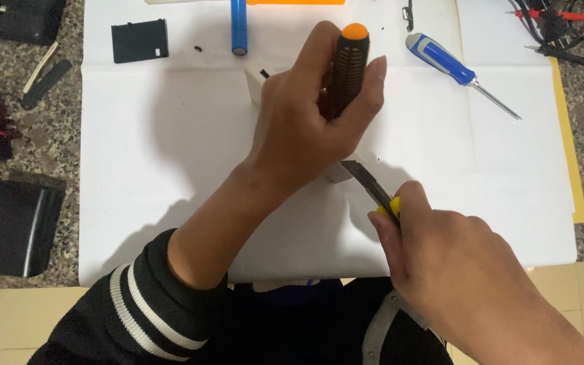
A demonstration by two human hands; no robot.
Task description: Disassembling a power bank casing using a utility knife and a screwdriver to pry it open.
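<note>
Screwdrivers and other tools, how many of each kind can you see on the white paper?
Screwdrivers: 2 (black and orange one in the left hand, blue one lying)
Utility knives: 1 (yellow, in the right hand)
Total: 3

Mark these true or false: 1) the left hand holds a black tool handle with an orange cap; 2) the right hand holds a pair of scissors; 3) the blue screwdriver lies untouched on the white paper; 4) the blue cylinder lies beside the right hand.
1) True: the left hand grips the black handle with an orange cap.
2) False: the right hand holds a yellow utility knife.
3) True: the blue screwdriver lies alone on the white paper.
4) False: the blue cylinder lies at the paper's far edge.
</note>
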